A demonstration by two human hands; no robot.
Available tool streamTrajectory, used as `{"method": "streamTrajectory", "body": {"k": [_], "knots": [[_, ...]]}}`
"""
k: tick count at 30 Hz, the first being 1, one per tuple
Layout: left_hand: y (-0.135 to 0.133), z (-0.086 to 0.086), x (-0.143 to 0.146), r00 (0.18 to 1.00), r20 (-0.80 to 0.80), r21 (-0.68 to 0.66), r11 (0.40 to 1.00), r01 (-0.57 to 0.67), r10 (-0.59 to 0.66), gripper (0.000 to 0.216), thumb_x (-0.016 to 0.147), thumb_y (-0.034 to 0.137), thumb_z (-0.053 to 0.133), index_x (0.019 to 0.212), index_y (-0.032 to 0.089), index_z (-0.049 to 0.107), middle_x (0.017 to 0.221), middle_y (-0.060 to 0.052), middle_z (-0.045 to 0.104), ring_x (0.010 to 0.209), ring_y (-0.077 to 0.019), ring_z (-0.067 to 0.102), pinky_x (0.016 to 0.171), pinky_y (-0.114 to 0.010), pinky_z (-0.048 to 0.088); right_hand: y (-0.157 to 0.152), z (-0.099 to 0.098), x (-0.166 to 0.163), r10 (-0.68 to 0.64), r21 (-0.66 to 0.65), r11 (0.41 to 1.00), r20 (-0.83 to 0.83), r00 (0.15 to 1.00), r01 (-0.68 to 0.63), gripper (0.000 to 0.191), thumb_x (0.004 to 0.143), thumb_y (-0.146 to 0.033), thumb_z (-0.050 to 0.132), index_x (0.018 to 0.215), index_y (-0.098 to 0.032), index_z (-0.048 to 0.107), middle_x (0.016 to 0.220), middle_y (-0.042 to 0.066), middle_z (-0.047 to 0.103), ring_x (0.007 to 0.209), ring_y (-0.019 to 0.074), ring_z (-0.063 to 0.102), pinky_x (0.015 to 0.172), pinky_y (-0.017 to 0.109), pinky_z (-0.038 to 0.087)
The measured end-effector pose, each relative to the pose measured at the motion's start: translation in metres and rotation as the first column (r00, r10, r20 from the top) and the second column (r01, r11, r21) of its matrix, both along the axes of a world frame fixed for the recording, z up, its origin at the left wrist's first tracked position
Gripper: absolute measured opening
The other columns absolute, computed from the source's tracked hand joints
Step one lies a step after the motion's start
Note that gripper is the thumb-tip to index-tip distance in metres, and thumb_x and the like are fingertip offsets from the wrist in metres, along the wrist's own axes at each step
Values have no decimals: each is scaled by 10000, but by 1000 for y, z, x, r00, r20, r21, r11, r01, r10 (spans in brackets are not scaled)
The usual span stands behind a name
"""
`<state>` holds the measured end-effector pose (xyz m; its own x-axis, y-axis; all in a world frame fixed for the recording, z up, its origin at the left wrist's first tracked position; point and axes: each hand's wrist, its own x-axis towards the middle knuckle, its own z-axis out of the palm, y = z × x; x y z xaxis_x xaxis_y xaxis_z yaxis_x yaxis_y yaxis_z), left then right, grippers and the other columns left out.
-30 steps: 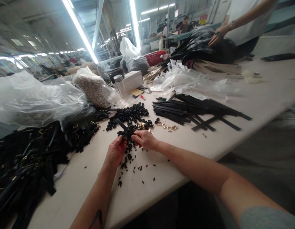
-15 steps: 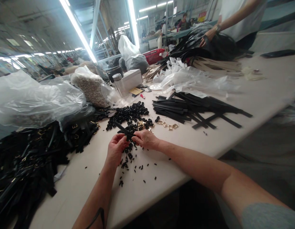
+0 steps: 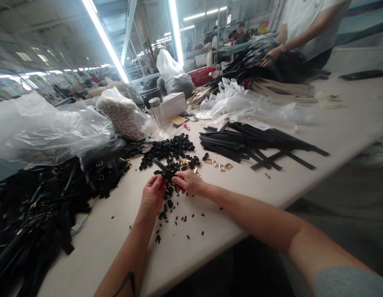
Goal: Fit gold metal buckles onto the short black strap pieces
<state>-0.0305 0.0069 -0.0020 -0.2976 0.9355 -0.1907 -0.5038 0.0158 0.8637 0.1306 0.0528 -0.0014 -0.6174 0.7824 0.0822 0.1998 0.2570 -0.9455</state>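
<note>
There, strap between fingers (both hands).

Long ceiling light strips glow over a pale worktable in a factory hall.

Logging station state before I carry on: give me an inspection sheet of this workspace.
Surface: pale table, crowded.
Job's things: black strap pinched in both hands; black rings pile; gold buckles; black strips stack.
Clutter: finished straps heap, plastic bags, white box, steel flask.
Grippers: left hand and right hand gripping the strap.
Cables: nothing seen.
Surroundings: co-worker's hand on a black pile; factory hall.
</note>
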Motion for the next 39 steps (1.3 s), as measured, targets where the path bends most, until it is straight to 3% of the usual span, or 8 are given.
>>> {"method": "streamTrajectory", "body": {"k": [6,11,16,22,24,30,33,39], "knots": [[-2,-1,5,1000,23,13,1000,9,-9,331,573,313,861,766,152,645,732,12,662,634,-71,603,548,-140,462,1,0,0,6,21,1000,36,999,-7,248,932,-290,466,746,-152,553,566,-31,590,424,60,530,442,167,374],[-5,2,5,992,-115,13,999,45,-43,336,557,336,862,733,158,638,687,18,646,623,-81,596,556,-157,456,3,2,3,23,76,997,83,996,-29,264,938,-301,455,745,-155,560,576,-31,596,431,59,536,453,168,369],[-7,4,0,968,-248,-16,999,43,-45,396,554,346,856,858,164,680,758,-5,675,618,-94,605,529,-172,448,4,5,7,42,175,982,177,983,-73,278,930,-299,473,706,-155,553,590,-31,617,442,48,518,487,170,354],[-9,3,-4,885,-448,-4,990,138,-125,347,605,358,832,864,155,723,767,-41,699,634,-119,609,623,-223,501,6,5,10,57,271,954,248,967,-125,294,921,-313,487,676,-159,536,552,-35,594,451,56,509,497,177,347],[-10,3,-3,867,-482,-6,989,147,-131,344,598,354,835,861,159,729,762,-42,699,632,-127,608,633,-237,505,6,3,8,86,226,965,209,974,-134,275,921,-298,483,687,-160,525,583,-29,606,458,58,526,491,174,369],[-9,4,0,847,-513,2,986,165,-140,295,607,327,816,842,170,734,739,-35,692,627,-135,595,637,-248,493,4,-3,4,186,-88,978,-14,982,-187,103,905,-180,446,860,-160,536,738,-3,652,581,85,629,528,175,482],[-9,5,1,818,-561,18,985,169,-130,242,648,323,777,839,183,731,716,-28,679,620,-146,595,631,-261,489,2,2,5,220,-131,965,-61,974,-226,81,835,-111,505,889,-155,546,781,3,668,660,102,662,595,187,516],[-10,3,6,626,-780,144,978,152,17,107,665,256,747,770,239,753,817,-31,655,748,-170,597,693,-251,473,-1,4,2,148,-178,971,-80,986,-161,106,865,-252,536,827,-154,531,648,-10,630,595,112,645,540,192,503]]}}
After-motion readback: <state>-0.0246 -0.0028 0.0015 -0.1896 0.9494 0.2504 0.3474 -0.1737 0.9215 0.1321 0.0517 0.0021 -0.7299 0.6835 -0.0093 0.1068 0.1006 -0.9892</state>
